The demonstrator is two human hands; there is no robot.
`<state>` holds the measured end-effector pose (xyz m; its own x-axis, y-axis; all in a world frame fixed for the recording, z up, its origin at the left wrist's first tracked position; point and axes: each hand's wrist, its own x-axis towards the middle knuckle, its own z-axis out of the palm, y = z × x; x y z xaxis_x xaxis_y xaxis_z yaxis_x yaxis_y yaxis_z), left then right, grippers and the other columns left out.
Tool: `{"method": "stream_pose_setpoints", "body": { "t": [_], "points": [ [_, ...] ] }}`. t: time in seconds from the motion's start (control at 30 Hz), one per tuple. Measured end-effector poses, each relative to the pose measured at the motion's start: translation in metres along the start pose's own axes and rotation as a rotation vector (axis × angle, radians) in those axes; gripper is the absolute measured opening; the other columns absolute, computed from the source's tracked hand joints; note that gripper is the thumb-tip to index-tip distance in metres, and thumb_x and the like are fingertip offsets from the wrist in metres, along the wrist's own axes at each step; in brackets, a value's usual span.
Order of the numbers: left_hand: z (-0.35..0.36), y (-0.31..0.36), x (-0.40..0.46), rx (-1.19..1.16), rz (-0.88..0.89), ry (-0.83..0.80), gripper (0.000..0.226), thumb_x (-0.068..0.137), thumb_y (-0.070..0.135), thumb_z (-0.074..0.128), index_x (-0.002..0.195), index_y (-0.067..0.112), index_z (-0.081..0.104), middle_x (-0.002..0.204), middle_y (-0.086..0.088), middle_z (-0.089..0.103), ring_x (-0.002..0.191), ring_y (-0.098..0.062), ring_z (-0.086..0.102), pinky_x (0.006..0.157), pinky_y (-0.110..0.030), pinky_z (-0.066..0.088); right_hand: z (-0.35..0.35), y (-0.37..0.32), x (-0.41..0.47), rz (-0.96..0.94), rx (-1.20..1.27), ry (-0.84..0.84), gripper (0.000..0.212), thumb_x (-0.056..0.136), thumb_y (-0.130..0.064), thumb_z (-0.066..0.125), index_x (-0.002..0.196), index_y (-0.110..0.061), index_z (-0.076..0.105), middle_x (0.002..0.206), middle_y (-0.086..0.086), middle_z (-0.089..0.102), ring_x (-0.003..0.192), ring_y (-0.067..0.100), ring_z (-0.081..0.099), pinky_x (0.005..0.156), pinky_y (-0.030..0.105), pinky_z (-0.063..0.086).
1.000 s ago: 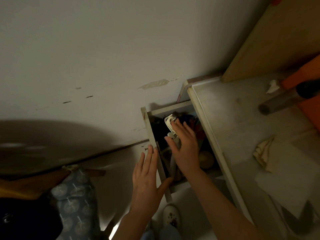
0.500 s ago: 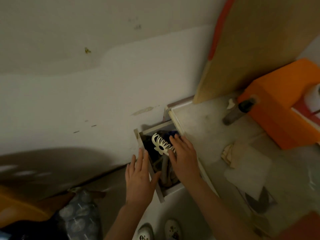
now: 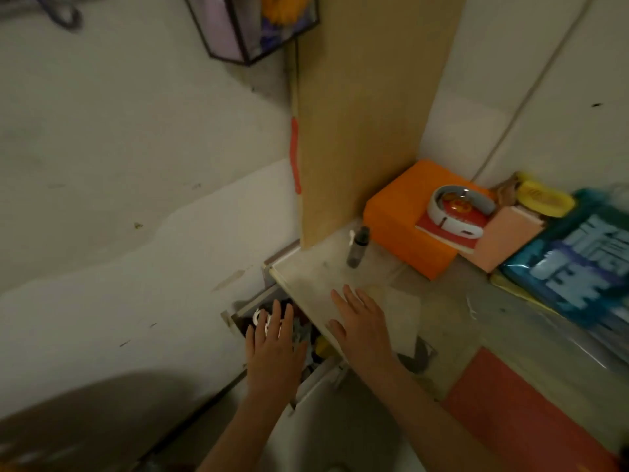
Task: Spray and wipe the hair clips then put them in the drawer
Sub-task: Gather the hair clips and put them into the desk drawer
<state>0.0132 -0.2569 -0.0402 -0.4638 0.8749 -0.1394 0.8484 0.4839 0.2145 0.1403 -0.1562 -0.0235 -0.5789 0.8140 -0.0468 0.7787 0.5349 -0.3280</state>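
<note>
The drawer (image 3: 318, 376) stands open at the desk's left end, full of dark clutter. A white claw hair clip (image 3: 259, 317) lies at its far end. My left hand (image 3: 274, 349) lies flat over the drawer with straight fingers, its fingertips covering part of the clip. My right hand (image 3: 362, 323) is open with fingers spread above the desk top (image 3: 306, 277), holding nothing. A small dark spray bottle (image 3: 357, 248) stands upright on the desk beyond my right hand. A pale cloth (image 3: 405, 311) lies on the desk under and right of my right hand.
An orange box (image 3: 394, 216) with a white ring-shaped item (image 3: 459, 212) on it sits at the back. A tan board (image 3: 360, 114) leans against the wall. Blue packaging (image 3: 575, 267) fills the right side. The white wall (image 3: 136, 199) borders the drawer's left.
My right hand left the drawer and the clip and moved right, over the desk top. My left hand moved from the drawer's edge to above the drawer. The view tilted up.
</note>
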Motion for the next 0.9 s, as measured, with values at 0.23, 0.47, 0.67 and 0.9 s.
{"method": "stream_pose_setpoints", "body": {
  "t": [0.23,0.47,0.67,0.9],
  "points": [
    [-0.023,0.06,-0.013,0.087,0.251,0.001,0.065,0.1,0.053,0.021,0.152,0.024,-0.005,0.161,-0.002,-0.009,0.148,-0.026,-0.006,0.118,-0.043,-0.004,-0.048,0.035,-0.059,0.173,-0.038,0.107,0.054,0.101,-0.035,0.037,0.151,-0.027,0.019,0.161,0.001,0.012,0.148,0.017,0.007,0.118,0.034,0.007],
    [-0.029,0.13,-0.043,0.136,0.481,-0.027,0.064,0.101,0.049,0.023,0.152,0.025,-0.006,0.16,-0.001,-0.012,0.148,-0.025,-0.008,0.118,-0.044,-0.004,-0.082,0.09,-0.142,0.373,-0.046,0.205,0.051,0.102,-0.037,0.036,0.15,-0.029,0.021,0.161,0.001,0.012,0.148,0.018,0.007,0.119,0.036,0.003],
    [-0.014,0.201,-0.072,0.131,0.641,-0.044,0.061,0.1,0.05,0.023,0.152,0.029,-0.002,0.161,0.001,-0.008,0.148,-0.023,-0.006,0.118,-0.043,-0.003,-0.103,0.141,-0.211,0.529,-0.051,0.253,0.051,0.099,-0.026,0.043,0.148,-0.024,0.031,0.157,0.006,0.024,0.146,0.024,0.017,0.118,0.039,0.01],
    [0.033,0.292,-0.119,0.23,0.747,-0.172,0.06,0.103,0.042,0.022,0.152,0.023,-0.006,0.16,-0.003,-0.015,0.147,-0.027,-0.013,0.117,-0.046,-0.008,-0.104,0.214,-0.29,0.69,-0.029,0.315,0.047,0.095,-0.019,0.055,0.141,-0.015,0.046,0.149,0.014,0.039,0.139,0.032,0.035,0.113,0.05,0.024]
  ]
}}
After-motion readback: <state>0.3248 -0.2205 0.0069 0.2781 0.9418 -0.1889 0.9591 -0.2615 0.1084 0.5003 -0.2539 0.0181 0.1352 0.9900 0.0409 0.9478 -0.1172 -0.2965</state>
